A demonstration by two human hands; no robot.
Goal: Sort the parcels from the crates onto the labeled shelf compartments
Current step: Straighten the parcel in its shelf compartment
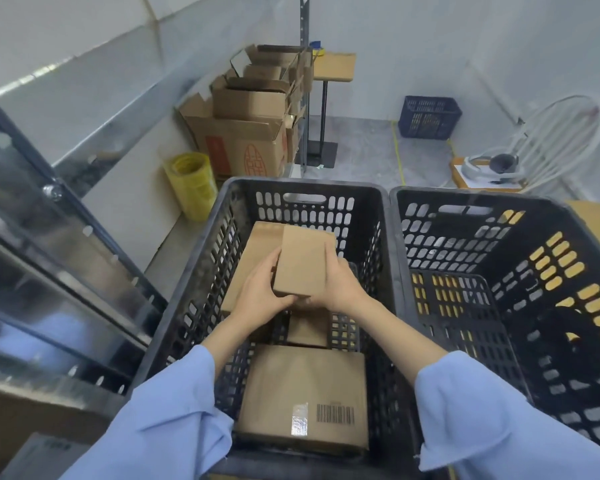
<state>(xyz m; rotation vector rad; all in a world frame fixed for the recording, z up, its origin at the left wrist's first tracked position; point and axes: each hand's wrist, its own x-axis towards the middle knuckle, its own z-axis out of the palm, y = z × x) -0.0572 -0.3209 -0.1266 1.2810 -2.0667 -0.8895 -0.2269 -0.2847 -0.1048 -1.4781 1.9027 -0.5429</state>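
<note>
a metal shelf frame (32, 237) with shiny, blurred uprights is seen along the left edge, and a yellow tape roll stack (189, 185) stands on the floor near the far left corner of the left crate (201, 282). this crate is black perforated plastic with a handle slot in its far wall. above its middle, a small plain cardboard parcel (303, 265) is gripped between the left hand (262, 299) and the right hand (340, 289), fingers wrapped on its sides. a long box (250, 258) lies by the left wall, and a flat barcoded parcel (302, 396) sits at the near edge. the right crate (551, 271), touching the first, appears bare inside. open cartons (246, 126) are stacked beyond.
</note>
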